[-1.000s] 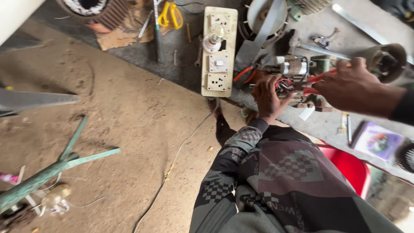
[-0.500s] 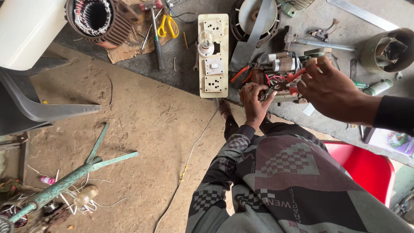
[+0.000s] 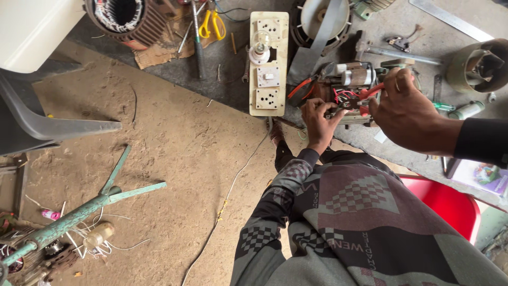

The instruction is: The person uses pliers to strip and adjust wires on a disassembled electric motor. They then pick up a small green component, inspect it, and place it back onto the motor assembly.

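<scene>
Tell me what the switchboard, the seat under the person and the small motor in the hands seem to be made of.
Switchboard: cream board, likely plastic or painted wood; flat, matte, grimy.
Seat: red plastic by its smooth, glossy, moulded look.
Small motor: mostly bare metal, dull grey, with red insulated wires.
The left hand and right hand grip it, the right pinching a red wire or red-handled tool.

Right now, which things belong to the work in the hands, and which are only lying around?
In use: left hand and right hand on the small motor with red wires.

Lying about: socket board, yellow scissors, stator, green frame, red seat.
</scene>
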`<control>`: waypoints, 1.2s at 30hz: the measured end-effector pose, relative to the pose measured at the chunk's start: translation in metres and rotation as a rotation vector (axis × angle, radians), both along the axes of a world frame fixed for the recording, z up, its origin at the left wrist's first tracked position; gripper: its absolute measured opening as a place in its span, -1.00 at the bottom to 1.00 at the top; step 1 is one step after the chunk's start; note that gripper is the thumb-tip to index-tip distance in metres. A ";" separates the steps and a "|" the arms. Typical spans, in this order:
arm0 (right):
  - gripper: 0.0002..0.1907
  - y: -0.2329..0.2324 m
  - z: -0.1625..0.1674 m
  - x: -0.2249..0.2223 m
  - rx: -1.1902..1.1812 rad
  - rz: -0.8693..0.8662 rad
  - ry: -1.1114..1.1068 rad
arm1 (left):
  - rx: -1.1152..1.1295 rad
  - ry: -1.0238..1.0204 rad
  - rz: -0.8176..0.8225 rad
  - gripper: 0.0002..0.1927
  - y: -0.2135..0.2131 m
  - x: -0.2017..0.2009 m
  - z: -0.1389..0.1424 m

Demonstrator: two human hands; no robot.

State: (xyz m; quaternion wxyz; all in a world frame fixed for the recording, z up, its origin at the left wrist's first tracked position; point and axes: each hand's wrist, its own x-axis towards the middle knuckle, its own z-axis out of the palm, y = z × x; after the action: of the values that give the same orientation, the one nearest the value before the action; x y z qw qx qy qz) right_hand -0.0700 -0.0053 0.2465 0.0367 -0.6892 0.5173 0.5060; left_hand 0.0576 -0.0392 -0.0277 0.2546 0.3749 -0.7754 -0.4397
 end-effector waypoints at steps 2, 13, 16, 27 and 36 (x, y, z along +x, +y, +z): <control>-0.60 -0.001 -0.005 0.001 0.082 -0.038 -0.036 | -0.001 0.012 0.000 -0.63 -0.001 0.002 0.001; -0.63 -0.041 -0.044 -0.013 0.226 -0.553 -0.184 | 0.061 0.054 0.010 -0.64 -0.013 -0.003 0.003; -0.75 -0.046 -0.055 -0.021 0.261 -0.737 -0.247 | 0.063 0.048 -0.002 -0.64 -0.016 0.001 0.008; -0.44 0.180 -0.118 -0.077 -0.057 -1.495 -0.565 | 0.226 0.214 -0.131 -0.63 -0.059 0.003 0.028; -0.56 0.346 -0.217 -0.053 -0.995 -2.113 -1.492 | 0.152 0.041 -0.282 -0.76 -0.072 -0.070 0.041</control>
State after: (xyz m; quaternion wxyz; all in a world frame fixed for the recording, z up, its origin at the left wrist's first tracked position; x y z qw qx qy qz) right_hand -0.1233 0.3411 0.0290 0.4165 -0.0200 0.7708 -0.4816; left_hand -0.0129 -0.1114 0.0134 0.1770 0.2717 -0.7794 -0.5362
